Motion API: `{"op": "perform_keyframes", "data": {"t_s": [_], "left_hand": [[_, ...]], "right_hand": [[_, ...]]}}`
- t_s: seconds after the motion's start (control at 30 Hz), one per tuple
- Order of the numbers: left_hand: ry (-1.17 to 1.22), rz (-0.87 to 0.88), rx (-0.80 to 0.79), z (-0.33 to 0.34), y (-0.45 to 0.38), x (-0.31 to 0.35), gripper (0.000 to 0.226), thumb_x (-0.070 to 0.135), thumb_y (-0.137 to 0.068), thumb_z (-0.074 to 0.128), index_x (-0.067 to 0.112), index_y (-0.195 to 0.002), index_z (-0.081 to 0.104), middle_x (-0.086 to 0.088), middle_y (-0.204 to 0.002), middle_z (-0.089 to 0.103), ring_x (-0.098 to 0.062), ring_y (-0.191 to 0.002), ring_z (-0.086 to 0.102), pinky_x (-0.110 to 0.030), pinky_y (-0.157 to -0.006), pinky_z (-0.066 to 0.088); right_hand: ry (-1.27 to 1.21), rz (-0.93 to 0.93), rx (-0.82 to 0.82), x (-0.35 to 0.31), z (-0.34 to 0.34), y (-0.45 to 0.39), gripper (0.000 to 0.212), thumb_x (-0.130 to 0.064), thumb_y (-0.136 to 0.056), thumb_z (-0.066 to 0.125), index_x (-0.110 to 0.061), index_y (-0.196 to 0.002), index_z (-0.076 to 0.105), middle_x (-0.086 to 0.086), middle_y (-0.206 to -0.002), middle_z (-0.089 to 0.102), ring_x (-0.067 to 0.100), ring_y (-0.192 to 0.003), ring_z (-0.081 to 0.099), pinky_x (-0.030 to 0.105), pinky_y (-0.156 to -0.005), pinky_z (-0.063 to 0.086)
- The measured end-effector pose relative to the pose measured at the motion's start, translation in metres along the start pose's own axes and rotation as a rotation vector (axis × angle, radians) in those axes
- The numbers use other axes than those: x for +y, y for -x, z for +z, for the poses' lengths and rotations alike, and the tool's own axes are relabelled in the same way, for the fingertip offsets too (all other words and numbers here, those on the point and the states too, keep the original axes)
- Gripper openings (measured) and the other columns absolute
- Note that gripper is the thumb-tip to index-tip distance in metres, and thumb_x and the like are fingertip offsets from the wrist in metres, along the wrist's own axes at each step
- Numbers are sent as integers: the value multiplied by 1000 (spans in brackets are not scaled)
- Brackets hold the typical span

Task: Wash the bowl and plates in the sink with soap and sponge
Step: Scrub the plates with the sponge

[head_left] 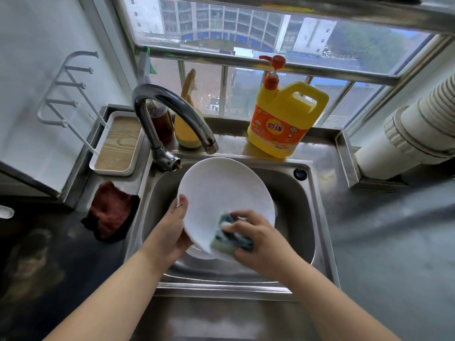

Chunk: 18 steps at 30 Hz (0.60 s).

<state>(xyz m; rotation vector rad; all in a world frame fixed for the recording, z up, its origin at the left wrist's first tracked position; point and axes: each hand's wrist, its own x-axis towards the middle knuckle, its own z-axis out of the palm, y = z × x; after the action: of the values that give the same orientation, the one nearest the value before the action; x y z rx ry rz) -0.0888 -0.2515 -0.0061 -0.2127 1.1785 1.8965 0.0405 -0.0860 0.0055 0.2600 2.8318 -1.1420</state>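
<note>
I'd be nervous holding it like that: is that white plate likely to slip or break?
Probably slippery: the sponge in the right hand is leaving suds on the white plate. It looks stiff and glazed, so likely breakable against the steel sink. The left hand grips only its rim, tilted.

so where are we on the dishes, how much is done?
Midway at best. In hand: the left hand holds a white plate tilted over the sink while the right hand presses a sudsy sponge to its face. The faucet isn't running, so rinsing is left. More white crockery lies beneath in the basin; no washed dishes are in sight.
</note>
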Motion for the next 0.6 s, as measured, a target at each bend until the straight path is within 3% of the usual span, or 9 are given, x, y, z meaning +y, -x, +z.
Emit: {"op": "perform_keyframes", "data": {"t_s": [0.17,0.3,0.43,0.53,0.6], "left_hand": [[-29,-34,31,5,4,-11,39,44,-93,44,33,-130,50,-1,-117,69,-25,-106,66,-42,-77,59],[-68,-65,-45,26,4,-17,38,41,-92,44,28,-126,53,-3,-109,72,-23,-95,69,-40,-75,59],[55,-27,-21,15,-2,-8,57,46,-88,44,15,-135,48,-18,-119,66,-30,-99,68,-40,-71,59],[51,12,19,-3,-3,-3,56,50,-87,43,23,-136,46,-15,-125,63,-33,-108,64,-44,-75,58],[24,26,35,-10,-3,-4,57,51,-85,44,27,-137,46,-10,-127,62,-29,-110,63,-40,-74,58]], "right_hand": [[168,294,113,43,-22,-10,47,-25,-86,64,-25,-133,54,0,-141,39,23,-122,42,31,-105,36],[-26,206,254,0,-8,-50,52,-29,-91,61,-24,-140,46,-1,-147,35,16,-134,34,29,-112,28],[-60,-13,101,-30,11,-32,44,-24,-81,63,-27,-125,62,1,-142,43,23,-125,42,29,-105,35],[-25,-33,-29,-17,4,-6,44,-19,-76,66,-29,-118,66,-5,-140,46,20,-121,45,21,-98,31],[81,-8,-44,-3,-7,-2,45,-21,-74,68,-31,-118,67,-6,-138,49,22,-116,48,22,-96,31]]}}
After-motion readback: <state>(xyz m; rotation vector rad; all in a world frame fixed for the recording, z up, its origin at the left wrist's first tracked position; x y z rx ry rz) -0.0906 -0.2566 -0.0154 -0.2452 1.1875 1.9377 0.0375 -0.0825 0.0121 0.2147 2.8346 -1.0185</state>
